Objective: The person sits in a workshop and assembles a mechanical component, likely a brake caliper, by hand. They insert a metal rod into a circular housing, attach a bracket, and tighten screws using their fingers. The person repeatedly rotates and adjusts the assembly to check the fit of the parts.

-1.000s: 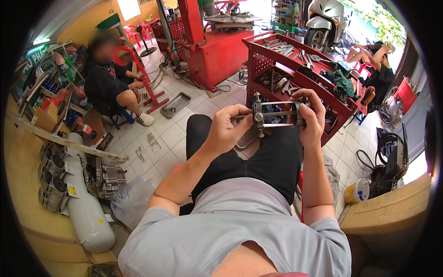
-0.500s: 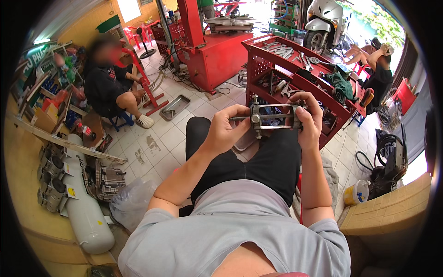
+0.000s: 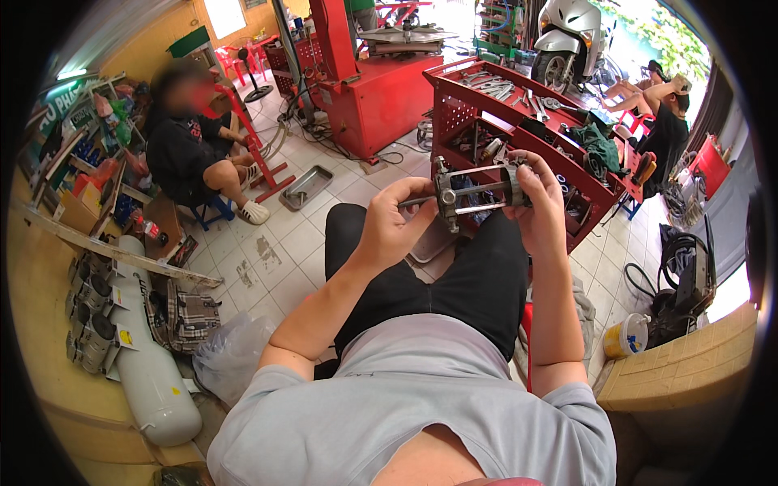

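Above my knees I hold up a dark and shiny metal bearing puller (image 3: 480, 189), made of parallel rods between a crossbar and a round, collar-like end. My left hand (image 3: 386, 225) is closed on the thin shaft that sticks out past the crossbar. The fingers of my right hand (image 3: 545, 198) grip the collar end, thumb toward me. Part of that end is hidden behind my right fingers. The puller lies nearly level, its right end slightly raised.
Beyond my hands stands a red tool trolley (image 3: 478, 105) with several wrenches. A metal tray (image 3: 306, 188) lies on the tiled floor. To the left a person (image 3: 182, 146) sits on a low stool. At far right another person (image 3: 668, 134) sits; a white bucket (image 3: 626, 336) is nearer.
The puller has turned a little, so its rods now slant and show from another side. My right hand has shifted slightly up and left; my left hand keeps its grip on the shaft.
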Action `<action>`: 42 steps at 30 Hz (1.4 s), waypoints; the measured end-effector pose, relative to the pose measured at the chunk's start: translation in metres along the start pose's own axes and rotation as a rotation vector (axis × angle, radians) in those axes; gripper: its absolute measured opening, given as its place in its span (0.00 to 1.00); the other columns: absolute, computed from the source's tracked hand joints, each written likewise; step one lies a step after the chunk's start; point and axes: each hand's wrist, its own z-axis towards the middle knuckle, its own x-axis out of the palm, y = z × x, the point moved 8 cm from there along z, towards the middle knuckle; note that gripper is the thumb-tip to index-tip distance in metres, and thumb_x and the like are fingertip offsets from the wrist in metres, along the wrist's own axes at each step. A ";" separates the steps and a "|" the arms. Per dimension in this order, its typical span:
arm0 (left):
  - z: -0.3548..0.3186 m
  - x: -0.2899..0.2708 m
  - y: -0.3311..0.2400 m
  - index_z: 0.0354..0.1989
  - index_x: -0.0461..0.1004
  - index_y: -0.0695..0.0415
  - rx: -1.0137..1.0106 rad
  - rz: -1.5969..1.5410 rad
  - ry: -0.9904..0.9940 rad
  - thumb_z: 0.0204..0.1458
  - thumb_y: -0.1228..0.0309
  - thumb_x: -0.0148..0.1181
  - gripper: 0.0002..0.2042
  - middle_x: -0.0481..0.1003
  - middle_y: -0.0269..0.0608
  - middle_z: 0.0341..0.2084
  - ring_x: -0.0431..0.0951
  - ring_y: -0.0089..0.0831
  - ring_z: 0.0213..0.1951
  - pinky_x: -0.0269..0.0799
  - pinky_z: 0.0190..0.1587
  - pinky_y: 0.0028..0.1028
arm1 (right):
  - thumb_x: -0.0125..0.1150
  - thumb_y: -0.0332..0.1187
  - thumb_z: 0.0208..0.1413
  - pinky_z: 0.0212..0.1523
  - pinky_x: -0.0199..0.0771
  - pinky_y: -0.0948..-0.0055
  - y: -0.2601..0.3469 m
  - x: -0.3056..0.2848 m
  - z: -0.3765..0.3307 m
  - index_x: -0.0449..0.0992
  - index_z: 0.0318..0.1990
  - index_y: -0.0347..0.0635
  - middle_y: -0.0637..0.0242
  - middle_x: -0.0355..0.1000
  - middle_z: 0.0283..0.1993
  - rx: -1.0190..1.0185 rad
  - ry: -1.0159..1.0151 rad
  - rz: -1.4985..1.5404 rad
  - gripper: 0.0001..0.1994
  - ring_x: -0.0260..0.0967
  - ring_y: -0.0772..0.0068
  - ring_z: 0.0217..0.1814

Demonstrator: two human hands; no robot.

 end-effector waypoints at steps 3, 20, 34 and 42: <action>0.000 -0.003 0.003 0.43 0.76 0.64 0.018 -0.037 -0.034 0.54 0.73 0.62 0.10 0.78 0.34 0.34 0.74 0.18 0.37 0.66 0.37 0.19 | 0.67 0.38 0.54 0.25 0.63 0.85 -0.002 0.010 -0.003 0.71 0.51 0.42 0.75 0.69 0.33 -0.098 0.011 0.005 0.20 0.63 0.89 0.30; -0.007 0.009 -0.001 0.42 0.76 0.66 -0.043 -0.049 0.023 0.53 0.72 0.63 0.12 0.79 0.39 0.32 0.75 0.19 0.35 0.69 0.41 0.22 | 0.58 0.33 0.58 0.16 0.61 0.87 0.014 0.005 -0.014 0.73 0.46 0.40 0.71 0.71 0.36 -0.324 -0.096 0.045 0.10 0.63 0.89 0.25; -0.006 0.010 -0.003 0.43 0.74 0.63 0.076 -0.015 0.074 0.52 0.75 0.62 0.11 0.78 0.34 0.34 0.75 0.17 0.36 0.69 0.40 0.20 | 0.58 0.32 0.57 0.19 0.60 0.88 0.012 0.003 -0.016 0.71 0.48 0.38 0.67 0.73 0.38 -0.349 -0.077 0.106 0.13 0.64 0.87 0.27; -0.007 0.009 -0.013 0.42 0.75 0.63 0.072 -0.018 0.052 0.51 0.76 0.63 0.10 0.77 0.34 0.34 0.74 0.17 0.38 0.69 0.41 0.20 | 0.58 0.33 0.58 0.19 0.61 0.88 0.015 0.002 -0.017 0.70 0.48 0.38 0.66 0.73 0.38 -0.396 -0.088 0.114 0.13 0.65 0.87 0.26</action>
